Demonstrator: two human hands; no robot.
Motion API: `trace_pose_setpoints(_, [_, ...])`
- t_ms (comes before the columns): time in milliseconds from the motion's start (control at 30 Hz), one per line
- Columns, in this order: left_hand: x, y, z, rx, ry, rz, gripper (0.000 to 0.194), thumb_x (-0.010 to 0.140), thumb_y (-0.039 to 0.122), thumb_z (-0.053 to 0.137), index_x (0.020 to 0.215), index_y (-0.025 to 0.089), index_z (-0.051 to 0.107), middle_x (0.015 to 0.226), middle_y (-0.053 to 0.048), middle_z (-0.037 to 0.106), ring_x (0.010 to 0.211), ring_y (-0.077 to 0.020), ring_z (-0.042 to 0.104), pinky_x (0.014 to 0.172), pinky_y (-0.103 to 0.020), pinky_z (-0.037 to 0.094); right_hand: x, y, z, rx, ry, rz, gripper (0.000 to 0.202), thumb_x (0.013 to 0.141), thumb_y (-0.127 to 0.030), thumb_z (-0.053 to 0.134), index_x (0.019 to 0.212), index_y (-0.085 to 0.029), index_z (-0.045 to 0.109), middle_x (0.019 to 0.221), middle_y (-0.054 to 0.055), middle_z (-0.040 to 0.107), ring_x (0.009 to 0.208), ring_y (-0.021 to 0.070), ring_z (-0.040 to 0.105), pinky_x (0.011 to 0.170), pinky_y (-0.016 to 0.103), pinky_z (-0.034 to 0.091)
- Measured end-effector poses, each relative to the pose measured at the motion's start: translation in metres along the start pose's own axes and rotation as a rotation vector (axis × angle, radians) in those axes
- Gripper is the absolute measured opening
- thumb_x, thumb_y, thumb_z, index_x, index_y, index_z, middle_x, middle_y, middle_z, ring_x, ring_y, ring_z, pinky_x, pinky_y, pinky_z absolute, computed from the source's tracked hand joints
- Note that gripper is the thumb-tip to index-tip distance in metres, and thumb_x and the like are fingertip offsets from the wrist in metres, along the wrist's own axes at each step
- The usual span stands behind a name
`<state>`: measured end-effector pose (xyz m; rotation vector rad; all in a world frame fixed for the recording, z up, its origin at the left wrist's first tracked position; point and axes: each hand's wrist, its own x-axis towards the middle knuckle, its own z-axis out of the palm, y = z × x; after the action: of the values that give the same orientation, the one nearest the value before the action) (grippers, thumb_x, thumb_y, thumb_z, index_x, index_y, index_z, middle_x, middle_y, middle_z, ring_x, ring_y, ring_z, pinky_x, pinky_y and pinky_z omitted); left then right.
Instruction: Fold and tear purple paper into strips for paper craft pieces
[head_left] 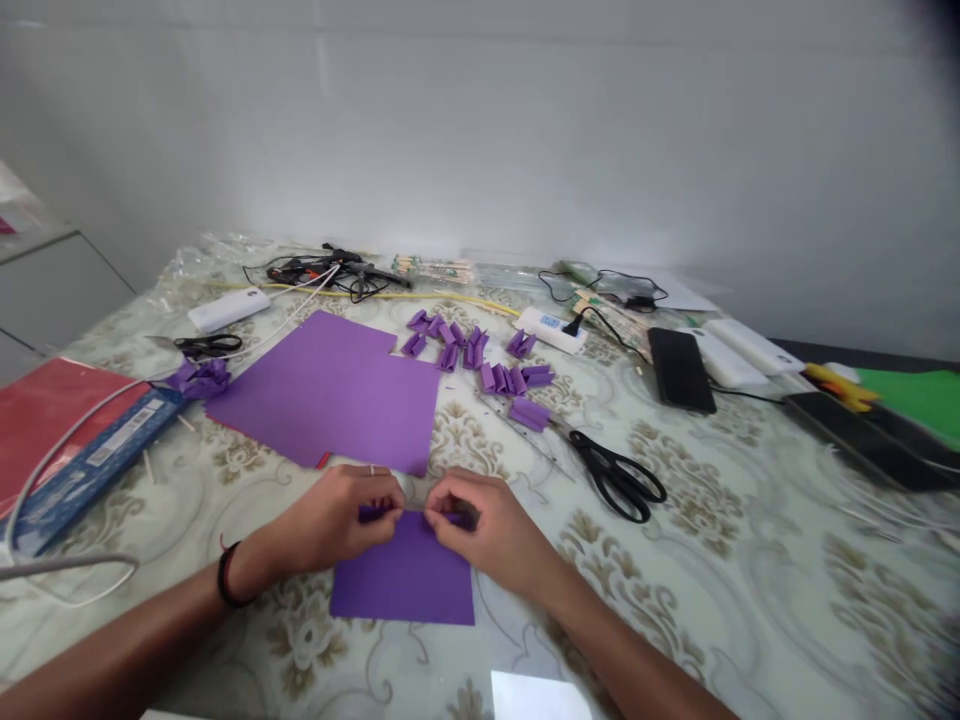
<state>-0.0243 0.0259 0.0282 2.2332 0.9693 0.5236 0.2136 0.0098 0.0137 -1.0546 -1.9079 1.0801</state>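
Observation:
Both hands meet at the far edge of a small purple sheet [405, 585] lying near the front of the table. My left hand [358, 510] pinches that edge on the left, and my right hand [469, 515] pinches it on the right, a small gap between them. The edge looks lifted or curled under the fingers, partly hidden. Beyond the hands lie larger purple sheets [345, 395]. Several small folded purple pieces [472, 350] are grouped to the right of them.
Black-handled scissors [615, 475] and a clear ruler [525, 435] lie right of the hands. Farther right are a black phone [681, 370] and a power strip [551, 330]. At left are a blue package [97, 460], red sheets [45, 420], cables and a white power bank [229, 310].

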Motion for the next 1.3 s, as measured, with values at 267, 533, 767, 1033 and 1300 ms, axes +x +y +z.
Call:
trace_pose_setpoints(267, [-0.007, 0.006, 0.009, 0.017, -0.003, 0.075, 0.016, 0.090, 0.012, 0.058, 0.086, 0.019, 0.071, 0.077, -0.001, 0.071, 0.071, -0.0143, 0.063, 0.068, -0.023, 0.042, -0.006, -0.005, 0.018, 0.003, 0.012, -0.035, 0.016, 0.078, -0.005, 0.064, 0.073, -0.020, 0.062, 0.072, -0.002, 0.060, 0.069, 0.0156, 0.057, 0.066, 0.027, 0.044])
trace_pose_setpoints(533, [-0.006, 0.012, -0.011, 0.012, 0.048, 0.039, 0.021, 0.087, 0.012, 0.055, 0.091, 0.019, 0.074, 0.079, 0.001, 0.074, 0.070, -0.0127, 0.064, 0.071, -0.022, 0.044, -0.004, -0.008, -0.003, 0.017, -0.009, -0.071, 0.017, 0.076, -0.004, 0.061, 0.071, -0.021, 0.061, 0.073, -0.003, 0.059, 0.070, 0.0145, 0.057, 0.068, 0.026, 0.045])
trace_pose_setpoints(767, [0.000, 0.001, -0.035, 0.020, 0.202, -0.112, 0.015, 0.088, 0.018, 0.056, 0.086, 0.017, 0.071, 0.075, -0.001, 0.072, 0.067, -0.0142, 0.061, 0.066, -0.024, 0.044, 0.003, -0.004, -0.035, -0.012, 0.081, -0.017, 0.015, 0.076, -0.006, 0.060, 0.074, -0.021, 0.061, 0.075, -0.001, 0.064, 0.070, 0.0155, 0.058, 0.069, 0.027, 0.047])
trace_pose_setpoints(1033, [-0.001, 0.014, -0.016, -0.083, 0.138, -0.142, 0.018, 0.093, 0.023, 0.061, 0.081, 0.018, 0.074, 0.076, -0.001, 0.075, 0.070, -0.0150, 0.066, 0.068, -0.023, 0.049, -0.002, -0.018, -0.018, 0.002, 0.095, -0.015, 0.004, 0.090, -0.023, 0.068, 0.092, -0.021, 0.070, 0.086, 0.002, 0.071, 0.079, 0.0180, 0.065, 0.075, 0.030, 0.051])
trace_pose_setpoints(1300, [-0.002, 0.018, -0.001, -0.176, 0.111, -0.102, 0.012, 0.094, 0.022, 0.066, 0.088, 0.020, 0.076, 0.084, 0.000, 0.078, 0.075, -0.0149, 0.070, 0.073, -0.023, 0.053, -0.006, -0.016, 0.004, 0.040, 0.059, -0.011, 0.012, 0.083, -0.012, 0.064, 0.075, -0.022, 0.062, 0.072, -0.002, 0.061, 0.069, 0.0147, 0.056, 0.066, 0.027, 0.046])
